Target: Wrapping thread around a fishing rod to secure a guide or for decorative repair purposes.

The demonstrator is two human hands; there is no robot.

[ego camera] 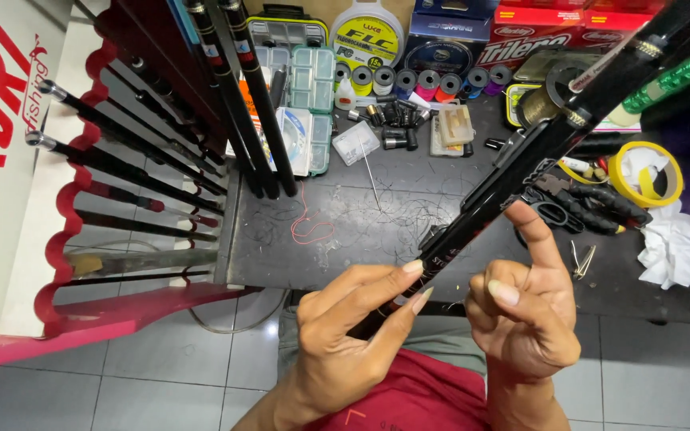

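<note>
A glossy black fishing rod (521, 164) runs diagonally from my lap up to the top right corner. My left hand (353, 327) is closed around its lower part, with thumb and fingertips pinching the blank. My right hand (525, 315) is just right of the rod. Its fingers are curled and its index finger is raised, the tip touching the rod's underside. Nothing shows between the curled fingers. A green-wrapped rod section (680, 76) lies beside the black rod at the top right.
A red and white rod rack (65, 215) with several dark rods stands at the left. The dark worktable (361, 239) carries tackle boxes (301, 104), line spools (429, 80), black-handled pliers (592, 207), a yellow tape roll (644, 172), crumpled tissue (680, 243) and a red thread (309, 223).
</note>
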